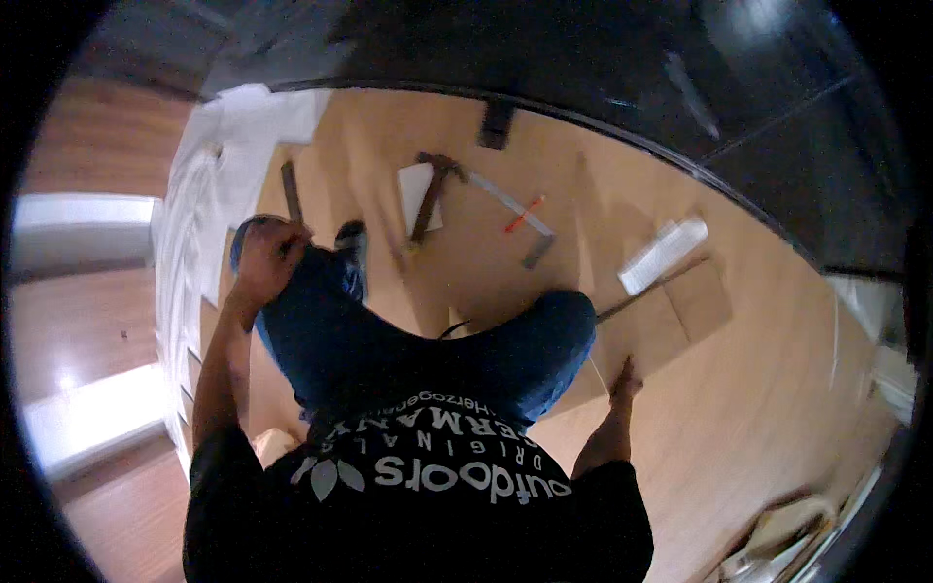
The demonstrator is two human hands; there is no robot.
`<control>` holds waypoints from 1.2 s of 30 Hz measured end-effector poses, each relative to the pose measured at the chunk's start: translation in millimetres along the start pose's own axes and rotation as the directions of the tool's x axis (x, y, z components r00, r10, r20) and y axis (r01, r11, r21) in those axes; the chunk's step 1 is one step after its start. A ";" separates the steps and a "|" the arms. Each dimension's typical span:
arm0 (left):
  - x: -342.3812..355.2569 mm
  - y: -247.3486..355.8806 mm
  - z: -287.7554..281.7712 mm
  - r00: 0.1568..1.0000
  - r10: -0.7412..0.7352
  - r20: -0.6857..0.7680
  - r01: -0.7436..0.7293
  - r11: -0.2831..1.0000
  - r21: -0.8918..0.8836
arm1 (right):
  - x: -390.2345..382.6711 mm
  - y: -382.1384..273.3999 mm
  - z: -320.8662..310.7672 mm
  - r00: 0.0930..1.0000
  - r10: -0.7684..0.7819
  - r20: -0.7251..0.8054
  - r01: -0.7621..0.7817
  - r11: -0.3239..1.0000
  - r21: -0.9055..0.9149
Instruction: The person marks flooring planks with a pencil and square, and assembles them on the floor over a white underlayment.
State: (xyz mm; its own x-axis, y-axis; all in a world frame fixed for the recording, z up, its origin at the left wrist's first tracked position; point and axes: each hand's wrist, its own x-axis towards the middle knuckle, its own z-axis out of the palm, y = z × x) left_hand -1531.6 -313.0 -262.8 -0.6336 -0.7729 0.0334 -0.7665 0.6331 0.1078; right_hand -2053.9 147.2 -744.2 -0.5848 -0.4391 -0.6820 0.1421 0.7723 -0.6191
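Observation:
My left hand point(267, 257) is beside my left knee with its fingers curled in. What they hold, if anything, I cannot make out. Just beyond it is a dark narrow strip point(291, 187); whether the hand touches it is unclear. My right hand point(627, 384) reaches down at the right, fingers stretched toward a flat brown cardboard piece point(695, 306), at or near its surface. Between and beyond my knees lies a hammer point(426, 202), partly over a white sheet point(412, 185). To its right are a thin grey metal strip with a dark end point(510, 206) and a small orange item point(526, 215).
A white ribbed packet point(666, 256) lies by the cardboard's far edge. Beyond the tools sits a dark block point(496, 124) against a black glossy panel point(622, 58). Crumpled white sheeting point(209, 194) runs along the left. More material point(787, 525) lies at the lower right.

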 end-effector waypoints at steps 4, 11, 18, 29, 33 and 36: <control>-26.7 -21.4 5.2 0.993 -0.019 -0.117 0.001 0.989 -0.150 | 3.7 14.7 -45.1 0.992 0.031 -0.122 0.039 0.846 0.532; -108.9 -45.8 -36.8 0.927 -0.344 -0.151 0.184 0.766 -0.616 | -78.8 -80.8 -34.2 0.866 0.012 -0.499 0.038 0.995 0.089; -186.0 -124.6 -72.1 0.680 -0.675 -0.288 0.109 0.481 -0.870 | -214.1 -160.3 -116.2 0.701 -0.449 -0.554 0.394 0.891 -0.224; -116.7 -153.5 -78.9 0.875 -0.434 -0.212 0.065 0.541 -0.839 | -281.4 -508.0 75.5 0.481 -0.843 0.238 0.873 0.486 -0.045; -85.3 -159.5 -77.0 0.882 -0.419 0.215 0.414 0.472 -0.778 | -302.2 -609.1 220.6 0.334 -0.885 0.325 0.883 0.414 0.221; -73.9 -198.5 -34.2 0.917 -0.358 0.177 0.133 -0.144 -0.981 | -340.9 -658.9 322.7 0.262 -0.876 0.405 0.881 0.389 0.270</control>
State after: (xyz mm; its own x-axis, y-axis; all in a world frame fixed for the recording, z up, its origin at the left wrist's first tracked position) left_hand -1329.0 -383.0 -252.7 -0.3253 -0.9277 -0.1835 0.1290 -0.2358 0.9632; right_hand -1690.4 -360.1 -229.4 0.0458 -0.9776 0.2055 -0.2438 -0.2105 -0.9467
